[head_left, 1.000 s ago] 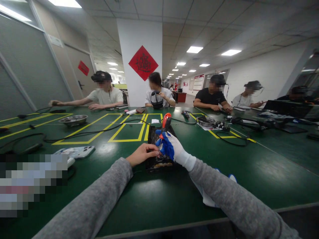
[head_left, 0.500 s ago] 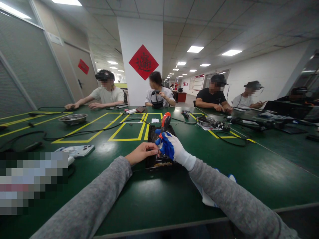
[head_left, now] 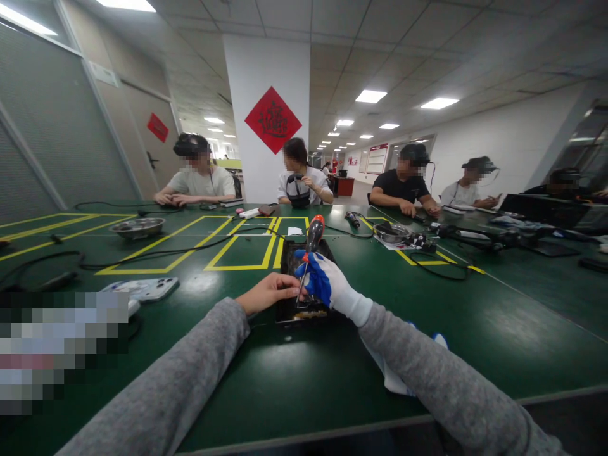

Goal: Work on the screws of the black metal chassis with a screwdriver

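Observation:
My right hand (head_left: 335, 282), in a white glove with blue coated fingers, is closed on a screwdriver (head_left: 315, 235) with a red and dark handle. Its thin shaft slants down to a black device part (head_left: 285, 313), which looks like an open casing lying on the table. Bare, my left hand (head_left: 268, 291) has thumb and fingertips pinched together beside the lower shaft. Whatever those fingertips hold is too small to make out. Both hands cover much of the black part.
A white glove (head_left: 396, 380) lies under my right forearm. To the left are a phone (head_left: 164, 288), a metal bowl (head_left: 137, 228) and black cables. Another bowl (head_left: 394, 232) and tools stand at the right on the green table (head_left: 266, 405). Several people sit opposite.
The screwdriver handle has turned in my right hand, showing more of its dark side. My left hand is nearly still. The person at the far left has drawn an outstretched arm in.

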`<state>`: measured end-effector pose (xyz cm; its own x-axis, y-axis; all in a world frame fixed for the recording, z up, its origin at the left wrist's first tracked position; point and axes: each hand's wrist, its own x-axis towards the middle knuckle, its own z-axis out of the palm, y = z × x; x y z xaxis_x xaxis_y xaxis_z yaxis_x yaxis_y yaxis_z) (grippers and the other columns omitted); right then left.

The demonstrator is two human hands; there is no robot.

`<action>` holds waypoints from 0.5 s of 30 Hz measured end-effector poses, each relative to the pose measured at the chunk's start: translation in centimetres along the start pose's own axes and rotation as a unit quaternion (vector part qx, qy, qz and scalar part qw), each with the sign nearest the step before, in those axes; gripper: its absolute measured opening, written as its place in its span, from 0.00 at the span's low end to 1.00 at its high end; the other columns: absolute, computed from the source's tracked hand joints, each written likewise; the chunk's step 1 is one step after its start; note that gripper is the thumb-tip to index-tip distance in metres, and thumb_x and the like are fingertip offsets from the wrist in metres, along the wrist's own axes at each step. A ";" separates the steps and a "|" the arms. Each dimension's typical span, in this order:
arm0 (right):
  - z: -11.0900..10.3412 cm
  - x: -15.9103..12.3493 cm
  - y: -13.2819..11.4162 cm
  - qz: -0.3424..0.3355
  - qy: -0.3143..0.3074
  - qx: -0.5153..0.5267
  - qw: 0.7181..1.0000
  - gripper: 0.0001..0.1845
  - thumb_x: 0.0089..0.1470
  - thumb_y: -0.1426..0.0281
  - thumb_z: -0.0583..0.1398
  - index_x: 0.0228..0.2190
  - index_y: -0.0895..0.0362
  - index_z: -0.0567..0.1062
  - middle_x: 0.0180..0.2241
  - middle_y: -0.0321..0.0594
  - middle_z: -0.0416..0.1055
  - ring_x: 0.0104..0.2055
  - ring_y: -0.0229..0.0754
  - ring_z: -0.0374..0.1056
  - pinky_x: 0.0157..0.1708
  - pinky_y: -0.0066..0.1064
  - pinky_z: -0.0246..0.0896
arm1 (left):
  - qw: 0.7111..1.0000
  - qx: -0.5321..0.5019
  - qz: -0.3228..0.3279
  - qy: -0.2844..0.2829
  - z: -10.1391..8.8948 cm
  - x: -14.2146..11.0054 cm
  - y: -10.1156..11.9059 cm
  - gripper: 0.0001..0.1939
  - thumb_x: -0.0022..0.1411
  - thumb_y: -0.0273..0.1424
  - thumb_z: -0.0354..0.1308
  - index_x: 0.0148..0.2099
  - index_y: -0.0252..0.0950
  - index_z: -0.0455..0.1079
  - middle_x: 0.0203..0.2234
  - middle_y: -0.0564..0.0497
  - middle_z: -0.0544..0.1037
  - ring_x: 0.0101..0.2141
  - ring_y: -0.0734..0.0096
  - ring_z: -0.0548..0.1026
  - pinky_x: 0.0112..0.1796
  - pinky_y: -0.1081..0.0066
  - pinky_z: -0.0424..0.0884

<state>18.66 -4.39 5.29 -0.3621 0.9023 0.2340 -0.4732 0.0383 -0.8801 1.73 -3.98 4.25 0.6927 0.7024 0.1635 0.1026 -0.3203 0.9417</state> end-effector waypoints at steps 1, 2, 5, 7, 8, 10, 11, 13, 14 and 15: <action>0.0 0.0 0.0 -0.007 0.002 0.001 1.000 0.21 0.49 0.59 0.57 0.42 0.58 0.68 0.23 0.35 0.70 0.16 0.31 0.62 0.15 0.23 0.57 | 1.000 -0.002 -0.004 0.004 0.1 0.0 0.0 0.14 0.52 0.37 0.58 0.33 0.29 0.71 0.28 0.47 0.75 0.32 0.72 0.70 0.38 0.71 0.64; 0.1 -0.1 0.0 -0.014 0.006 0.003 1.000 0.21 0.49 0.59 0.57 0.42 0.58 0.67 0.23 0.35 0.70 0.16 0.31 0.62 0.15 0.23 0.57 | 1.000 -0.003 -0.006 0.012 0.2 0.0 0.0 0.13 0.52 0.37 0.58 0.32 0.30 0.70 0.27 0.48 0.74 0.31 0.72 0.70 0.37 0.72 0.64; 0.2 -0.2 -0.1 -0.027 0.020 0.008 0.999 0.21 0.49 0.59 0.57 0.42 0.58 0.68 0.22 0.35 0.69 0.16 0.30 0.61 0.14 0.22 0.56 | 0.997 -0.014 0.005 0.077 0.4 0.3 0.3 0.12 0.52 0.37 0.57 0.29 0.31 0.67 0.23 0.52 0.71 0.27 0.76 0.67 0.32 0.74 0.63; 0.1 -0.2 -0.3 -0.028 0.034 0.009 0.999 0.21 0.49 0.58 0.56 0.41 0.59 0.68 0.22 0.35 0.69 0.15 0.29 0.59 0.13 0.21 0.54 | 0.984 -0.037 0.030 0.172 0.5 0.5 1.2 0.13 0.53 0.37 0.55 0.25 0.32 0.63 0.19 0.55 0.66 0.23 0.78 0.63 0.29 0.75 0.61; 0.0 -0.1 -0.3 -0.027 0.041 0.009 0.999 0.21 0.49 0.57 0.56 0.41 0.59 0.68 0.22 0.35 0.69 0.15 0.29 0.59 0.13 0.21 0.53 | 0.970 -0.054 0.048 0.231 0.7 0.5 2.0 0.14 0.55 0.36 0.53 0.22 0.33 0.60 0.16 0.56 0.62 0.21 0.79 0.60 0.27 0.75 0.60; -0.2 0.1 -0.4 -0.029 0.054 0.015 0.998 0.21 0.49 0.57 0.56 0.40 0.59 0.68 0.21 0.35 0.68 0.14 0.29 0.58 0.12 0.20 0.53 | 0.929 -0.101 0.100 0.342 1.8 -0.3 4.2 0.19 0.57 0.36 0.48 0.18 0.35 0.51 0.13 0.58 0.53 0.18 0.79 0.54 0.24 0.74 0.58; -0.3 0.2 -0.4 -0.033 0.057 0.019 0.998 0.21 0.49 0.57 0.56 0.40 0.59 0.68 0.21 0.34 0.68 0.14 0.29 0.58 0.12 0.20 0.53 | 0.904 -0.120 0.132 0.388 2.7 -1.2 5.3 0.20 0.58 0.36 0.47 0.17 0.36 0.48 0.12 0.58 0.49 0.17 0.79 0.51 0.23 0.73 0.58; -0.4 0.3 -0.4 -0.037 0.055 0.026 0.997 0.21 0.49 0.57 0.56 0.40 0.59 0.68 0.20 0.34 0.68 0.14 0.29 0.58 0.13 0.20 0.53 | 0.860 -0.117 0.183 0.461 5.4 -4.3 7.2 0.21 0.60 0.36 0.43 0.17 0.36 0.46 0.12 0.57 0.46 0.16 0.77 0.49 0.23 0.72 0.58; -0.5 0.3 -0.3 -0.038 0.052 0.028 0.998 0.20 0.49 0.58 0.56 0.40 0.59 0.68 0.20 0.34 0.68 0.14 0.29 0.58 0.13 0.20 0.53 | 0.854 -0.089 0.182 0.479 7.1 -6.2 7.8 0.21 0.61 0.36 0.41 0.16 0.36 0.48 0.11 0.56 0.48 0.16 0.76 0.50 0.23 0.71 0.59; -0.5 0.3 -0.3 -0.038 0.050 0.029 0.998 0.20 0.49 0.58 0.56 0.40 0.59 0.68 0.20 0.34 0.68 0.14 0.29 0.58 0.13 0.20 0.53 | 0.869 -0.035 0.160 0.468 8.8 -8.3 8.1 0.22 0.61 0.36 0.39 0.16 0.37 0.52 0.11 0.55 0.52 0.17 0.75 0.53 0.25 0.70 0.61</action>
<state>19.07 -3.93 5.41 -0.2437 0.9361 0.2538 -0.5420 0.0855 -0.8360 3.08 -18.02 7.89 -0.2085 0.8039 0.5570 -0.0556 -0.5784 0.8139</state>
